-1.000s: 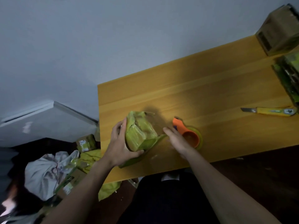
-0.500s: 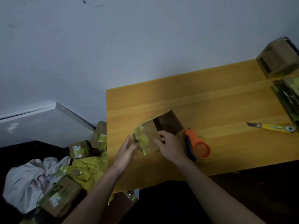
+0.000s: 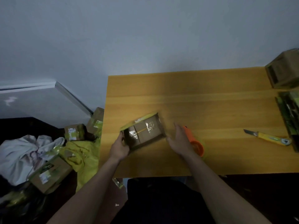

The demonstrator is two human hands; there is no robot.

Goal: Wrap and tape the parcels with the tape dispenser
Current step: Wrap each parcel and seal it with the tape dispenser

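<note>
A small brown cardboard parcel (image 3: 144, 132) with clear tape over its top and yellow-green tape along its far edge lies on the wooden table (image 3: 202, 97). My left hand (image 3: 119, 147) grips the parcel's near left corner. My right hand (image 3: 180, 140) hovers just right of the parcel with fingers straight, off the box. Behind that hand lies the orange tape dispenser (image 3: 195, 143), partly hidden by it.
A yellow utility knife (image 3: 270, 138) lies at the right. A cardboard box (image 3: 284, 71) and a dark green stack (image 3: 289, 113) sit at the table's right end. On the floor at left lie taped parcels (image 3: 75, 132), yellow wrapping (image 3: 80, 156) and white cloth (image 3: 21, 154).
The parcel has been turned over so its taped top faces up. My right hand has let go of it and moved to the right; my left hand now grips its corner.
</note>
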